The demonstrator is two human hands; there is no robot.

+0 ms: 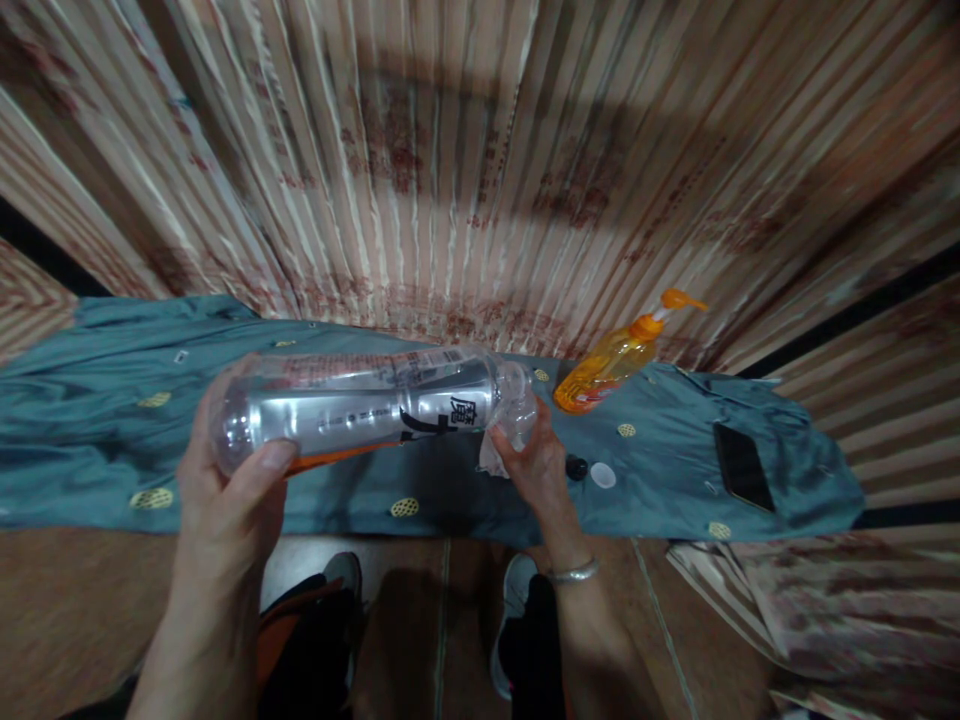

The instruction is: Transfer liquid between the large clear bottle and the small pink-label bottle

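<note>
A large clear plastic bottle (367,400) with a silver label and black characters lies sideways in the air above the cloth-covered surface, its neck towards the right. My left hand (232,480) is wrapped round the bottle's base, thumb on the near side. At the neck end, my right hand (532,460) is closed, with a pale crumpled tissue or cloth (493,455) between its fingers and the bottle. The mouth of the bottle is partly hidden by these fingers. Just right of that hand, a small black cap (576,467) and a white round disc (602,474) rest on the cloth.
An orange pump bottle (611,365) stands behind my right hand. Towards the right end of the green tablecloth (337,500) lies a dark phone (741,465). A pleated patterned curtain (450,200) hangs behind and at both sides. My feet are on the floor below.
</note>
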